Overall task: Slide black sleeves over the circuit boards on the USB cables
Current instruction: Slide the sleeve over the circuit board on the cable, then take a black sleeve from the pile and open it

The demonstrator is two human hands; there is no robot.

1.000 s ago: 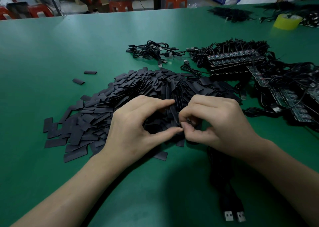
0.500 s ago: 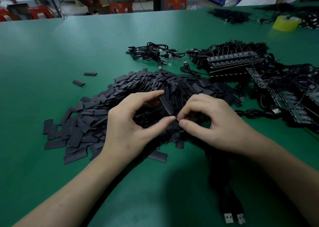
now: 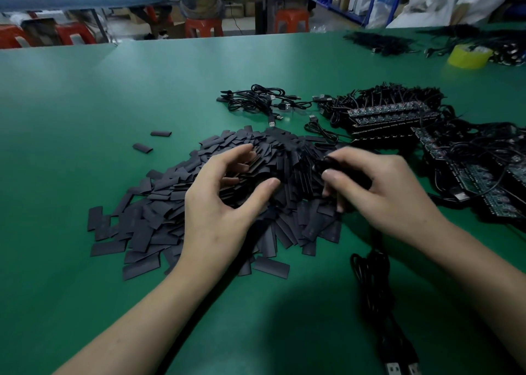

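Fingers [image 3: 236,154] of the left hand [image 3: 225,203] are bent loosely over the pile of black sleeves [image 3: 159,226] in the middle of the frame. The thumb is apart from them and nothing is pinched yet. The right hand [image 3: 381,192], just right of the pile, has its fingers curled round the top end of a USB cable [image 3: 373,277]. That end is blurry, so I cannot tell if its circuit board is bare or covered. The cable runs down to two plugs [image 3: 394,370] at the bottom edge.

More circuit boards [image 3: 390,115] sit stacked at the upper right with a tangle of wires. Loose cables [image 3: 256,101] lie above the pile. Two sleeves [image 3: 160,133] lie alone to the left on the green table [image 3: 85,104]. A yellow tape roll [image 3: 468,57] is far up on the right.

The sleeves are flat and packed close, so the left hand may grab two at once. A flat sleeve may also catch on a board corner and not slide on.
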